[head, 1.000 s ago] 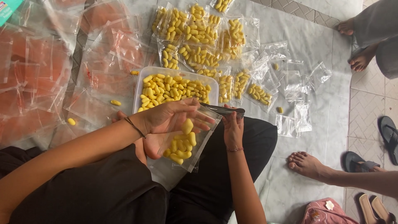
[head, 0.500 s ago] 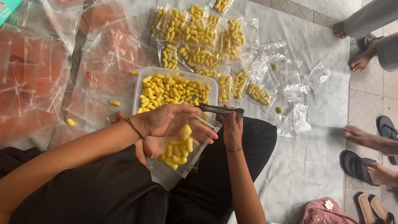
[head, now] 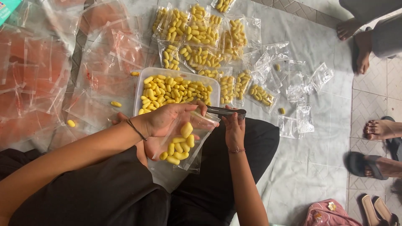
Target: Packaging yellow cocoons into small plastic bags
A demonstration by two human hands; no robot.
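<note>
Grey floor cloth (head: 310,167) spread underneath; heap of filled clear packets (head: 201,33) at its far edge. White tub (head: 140,88) of yellow oval pieces sits against the person's lap. Left hand (head: 161,125) curls around a clear bag (head: 184,142), partly filled, above the lap. Right hand (head: 234,127) pinches dark tongs (head: 226,111) at the bag's mouth.

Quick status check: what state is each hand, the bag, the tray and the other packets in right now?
left hand: holds the clear bag open, tilted
clear bag: open at the top, partly filled with yellow pieces
right hand: grips dark tongs
dark tongs: closed tips at the bag's mouth
white tray: uncovered, heaped with yellow pieces
filled packets: lying flat on the cloth
empty packets: crumpled, scattered
</note>
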